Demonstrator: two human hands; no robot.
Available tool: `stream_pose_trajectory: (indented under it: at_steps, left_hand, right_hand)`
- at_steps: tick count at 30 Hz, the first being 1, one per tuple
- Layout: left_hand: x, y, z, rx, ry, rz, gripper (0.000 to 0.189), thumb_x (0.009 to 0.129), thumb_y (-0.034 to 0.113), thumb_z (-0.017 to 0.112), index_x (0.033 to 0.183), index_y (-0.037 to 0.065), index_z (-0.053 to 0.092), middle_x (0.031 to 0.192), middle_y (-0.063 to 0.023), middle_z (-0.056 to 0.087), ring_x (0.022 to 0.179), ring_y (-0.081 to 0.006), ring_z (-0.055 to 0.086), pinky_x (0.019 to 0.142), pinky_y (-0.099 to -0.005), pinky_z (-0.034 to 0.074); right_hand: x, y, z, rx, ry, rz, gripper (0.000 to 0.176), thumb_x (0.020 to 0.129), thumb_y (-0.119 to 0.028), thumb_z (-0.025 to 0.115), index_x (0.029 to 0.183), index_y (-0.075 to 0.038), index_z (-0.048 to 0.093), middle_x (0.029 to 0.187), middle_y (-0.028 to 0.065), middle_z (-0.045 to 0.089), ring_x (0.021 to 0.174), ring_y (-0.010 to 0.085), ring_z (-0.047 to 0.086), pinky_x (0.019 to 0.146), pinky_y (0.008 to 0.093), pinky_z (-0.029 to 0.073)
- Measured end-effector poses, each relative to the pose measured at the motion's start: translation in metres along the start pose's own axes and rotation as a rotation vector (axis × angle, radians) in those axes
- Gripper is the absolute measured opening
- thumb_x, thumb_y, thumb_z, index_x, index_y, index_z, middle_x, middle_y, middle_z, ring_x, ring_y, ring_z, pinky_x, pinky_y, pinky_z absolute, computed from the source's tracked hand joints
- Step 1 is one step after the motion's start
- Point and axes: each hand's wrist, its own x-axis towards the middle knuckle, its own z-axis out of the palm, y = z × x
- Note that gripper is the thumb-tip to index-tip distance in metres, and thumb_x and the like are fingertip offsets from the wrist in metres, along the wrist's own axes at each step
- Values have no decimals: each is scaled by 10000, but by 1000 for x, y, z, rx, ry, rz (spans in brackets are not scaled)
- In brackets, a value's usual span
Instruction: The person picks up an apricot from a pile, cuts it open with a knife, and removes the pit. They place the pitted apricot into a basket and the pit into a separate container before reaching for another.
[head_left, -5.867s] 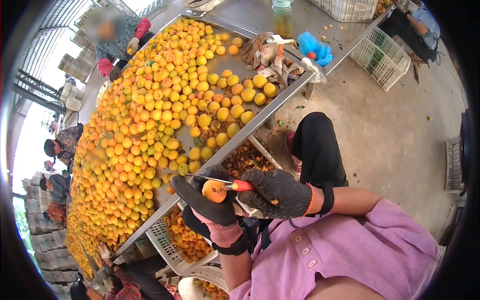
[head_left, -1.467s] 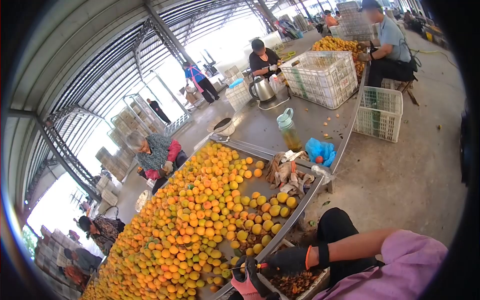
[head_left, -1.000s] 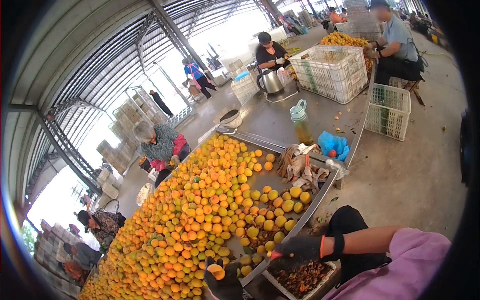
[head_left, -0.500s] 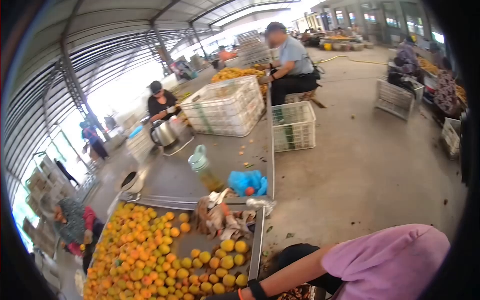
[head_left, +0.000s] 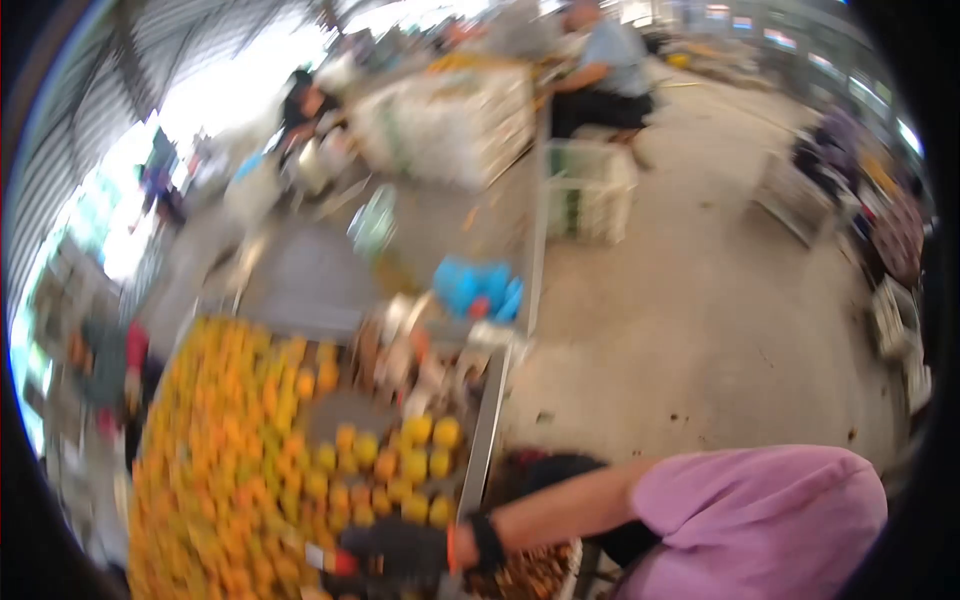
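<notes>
place: fruit-sorting shed | signs — heaped orange fruit, white crates

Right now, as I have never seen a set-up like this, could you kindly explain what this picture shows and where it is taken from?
There is no machine here: a person works with two hands, and one camera worn on the head looks forward and down, so the picture is their own view. It is blurred and curved at the edges. The right hand, in a dark glove, reaches from the pink sleeve and appears to grip a red-handled tool. The left hand is out of view. On the metal table lies a big heap of yellow-orange fruit, with a blue bag farther along. Another person sits by a white crate beyond.
</notes>
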Motion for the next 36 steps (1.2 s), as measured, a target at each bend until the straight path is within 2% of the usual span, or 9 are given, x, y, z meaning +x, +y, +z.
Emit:
stream_pose_trajectory:
  at_steps: [2,4,6,8,15,18,19,22,36]
  left_hand:
    - [-3,-20,-5,-806,89,-489,358,882,218,535,1132,-37,513,1067,-152,591,882,-203,592,714,-304,508]
    - [-22,-15,-3,52,106,-1,525,892,328,513,1292,18,371,1166,-196,538,998,-275,566,789,-377,514]
    - [-14,-2,-16,-1167,176,-717,579,829,118,621,1329,58,334,1178,-207,531,994,-271,578,795,-368,514]
    - [-27,-15,1,-516,209,-267,513,851,166,609,1298,84,372,1179,-196,535,935,-258,596,757,-358,531]
    - [-13,-13,2,-248,50,-199,493,903,169,519,1332,75,295,1189,-227,512,975,-290,591,637,-347,551]
    - [-1,0,5,-869,330,-654,459,920,324,482,1268,46,367,1168,-201,533,960,-277,594,652,-361,550]
    - [-10,-8,12,-88,176,-220,527,923,483,378,1198,37,427,1120,-181,565,905,-277,606,657,-373,550]
    - [1,0,1,-720,321,-732,490,924,442,410,1201,39,420,1077,-190,583,836,-260,620,642,-359,551]
    - [-10,5,-6,-502,202,-529,385,940,323,402,1118,-10,476,912,-187,629,742,-222,639,594,-309,524]
  right_hand:
    - [13,-67,-23,-68,-5,119,248,811,-223,658,975,-44,606,867,88,651,798,195,599,715,355,479]
    - [4,-77,-26,272,134,190,198,814,-208,684,881,-41,600,726,11,621,651,95,589,576,278,474]
    - [4,-104,-37,449,68,459,191,817,-172,686,925,-36,606,750,3,619,671,69,579,562,213,462]
    - [2,-105,-40,487,59,534,217,832,-192,670,937,-16,599,825,32,630,716,53,569,593,207,458]
    - [10,-91,-20,128,-36,183,212,820,-196,673,904,-11,611,815,60,638,705,152,612,609,269,480]
    - [13,-89,-18,-229,-127,1,194,785,-180,689,892,-29,632,812,113,634,722,248,631,619,322,496]
    - [10,-87,-18,-237,-137,-66,197,774,-126,695,926,-20,629,818,96,640,712,219,628,617,306,492]
    - [7,-84,-16,-252,-154,-149,252,745,-62,711,975,-12,621,843,81,651,719,188,639,629,296,497]
    - [14,-82,-12,92,-207,203,161,811,-169,657,817,-10,627,784,95,624,693,174,596,624,301,460]
